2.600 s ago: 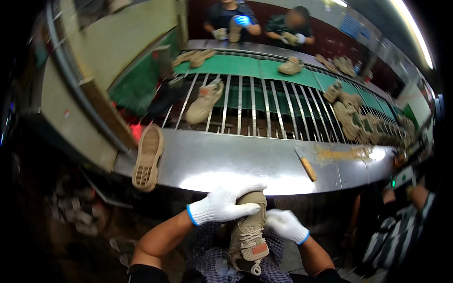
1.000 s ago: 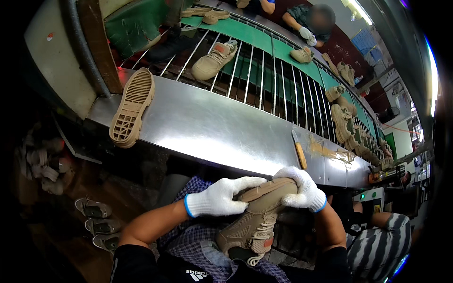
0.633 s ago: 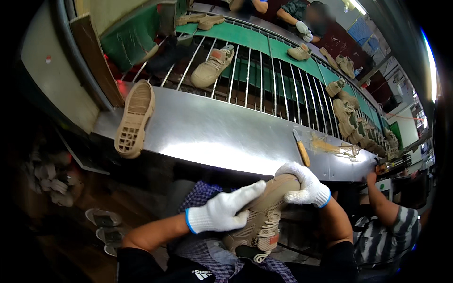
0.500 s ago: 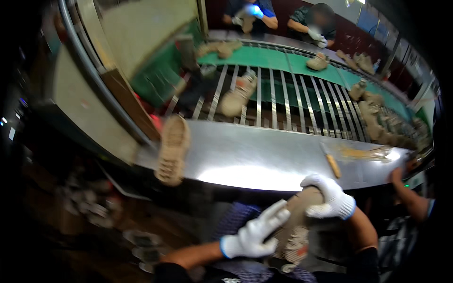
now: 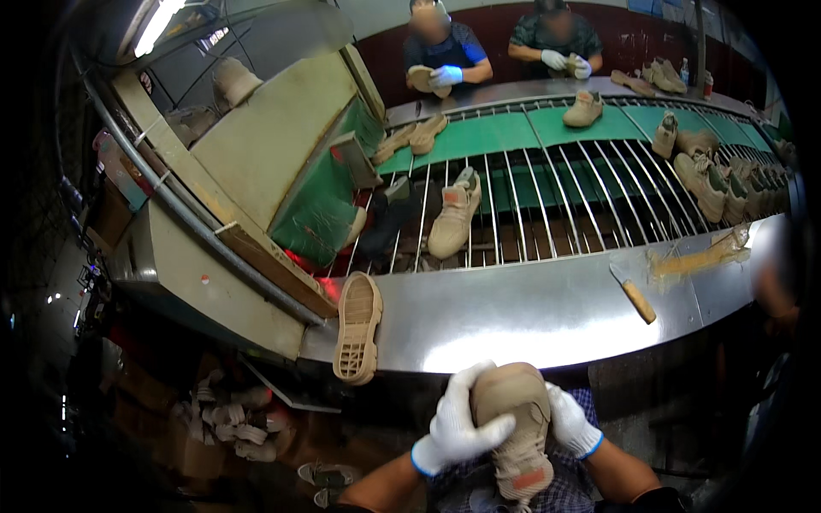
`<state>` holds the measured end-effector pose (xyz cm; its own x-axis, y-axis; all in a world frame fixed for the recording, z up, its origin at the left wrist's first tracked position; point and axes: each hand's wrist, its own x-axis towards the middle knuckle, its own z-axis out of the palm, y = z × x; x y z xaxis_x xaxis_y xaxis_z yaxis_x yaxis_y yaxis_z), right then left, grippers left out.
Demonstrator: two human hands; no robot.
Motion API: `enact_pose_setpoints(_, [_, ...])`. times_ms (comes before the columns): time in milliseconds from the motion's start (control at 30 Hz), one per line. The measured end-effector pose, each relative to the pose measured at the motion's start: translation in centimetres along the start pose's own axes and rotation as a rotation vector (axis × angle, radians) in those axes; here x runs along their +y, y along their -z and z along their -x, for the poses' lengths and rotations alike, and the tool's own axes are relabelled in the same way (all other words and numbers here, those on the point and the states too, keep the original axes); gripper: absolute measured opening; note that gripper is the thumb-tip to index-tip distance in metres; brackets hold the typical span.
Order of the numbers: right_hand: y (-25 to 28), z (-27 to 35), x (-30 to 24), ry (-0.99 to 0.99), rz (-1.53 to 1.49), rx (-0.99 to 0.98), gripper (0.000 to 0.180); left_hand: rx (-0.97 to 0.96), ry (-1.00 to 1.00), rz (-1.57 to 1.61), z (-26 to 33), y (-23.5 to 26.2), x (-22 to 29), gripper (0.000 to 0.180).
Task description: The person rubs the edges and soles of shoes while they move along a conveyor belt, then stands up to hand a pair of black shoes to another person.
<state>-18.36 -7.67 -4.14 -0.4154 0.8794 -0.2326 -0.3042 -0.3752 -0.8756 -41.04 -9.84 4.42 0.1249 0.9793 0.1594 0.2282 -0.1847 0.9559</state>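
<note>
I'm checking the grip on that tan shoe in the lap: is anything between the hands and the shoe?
Nothing visible beyond the white gloves. The left hand wraps over the tan shoe from its left side, and the right hand presses against its right side. Both sets of fingers lie directly on the upper.

A sole (image 5: 357,328) lies on the steel ledge (image 5: 530,316), left of a knife (image 5: 634,294).

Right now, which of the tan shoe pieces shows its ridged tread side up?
The loose sole hanging over the steel table's near left edge; the shoe on the rods shows its upper.
</note>
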Motion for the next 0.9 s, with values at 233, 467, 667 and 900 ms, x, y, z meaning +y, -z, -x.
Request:
enact_pose_setpoints(233, [0.7, 3.7, -7.5, 0.246, 1.117, -0.059, 0.076, -0.018, 0.116, 0.188, -7.1, -3.3, -10.7, 0.031])
enact_pose_setpoints(467, [1.4, 3.3, -5.8, 0.521, 1.349, 0.174, 0.057, -0.104, 0.084, 0.227, -8.5, -4.6, -10.1, 0.036])
enact_pose_setpoints(667, [2.1, -1.1, -5.3, 0.505, 1.371, 0.155, 0.046, -0.056, 0.074, 0.151, -8.7, -4.9, -9.5, 0.042])
enact_pose_setpoints(900, [2.4, -6.3, -6.3, 0.237, 1.353, 0.063, 0.032, -0.023, 0.073, 0.202, -8.8, -4.8, -9.7, 0.04])
